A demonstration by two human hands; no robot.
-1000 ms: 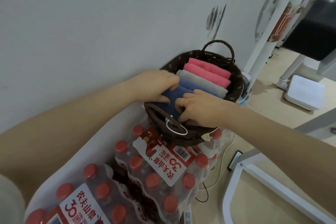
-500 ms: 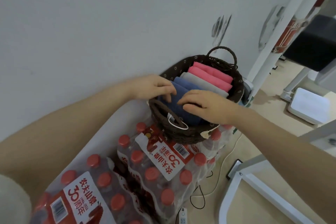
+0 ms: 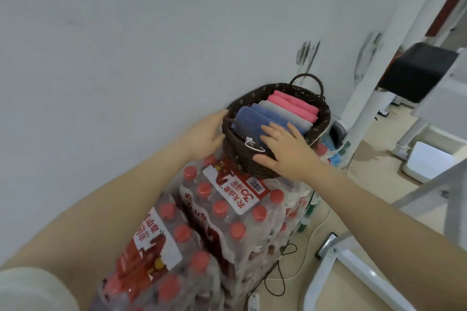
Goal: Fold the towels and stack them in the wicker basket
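Fingers spread, both hands: left hand [image 3: 206,134] on the wicker basket [image 3: 255,159] at nine o'clock, right hand [image 3: 285,149] at five. Soft folded towels [image 3: 255,121] fill it; light, so hold the stiff rim.

Beyond my fingers stood a pale wall [image 3: 151,45]; right of them, beige floor [image 3: 379,184] and white frame legs [image 3: 364,108].

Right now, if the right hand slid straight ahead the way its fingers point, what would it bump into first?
Probably the blue towel in the wicker basket: the right hand lies over the near rim, fingertips already at that towel. Depth is hard to judge; the grey towel comes next.
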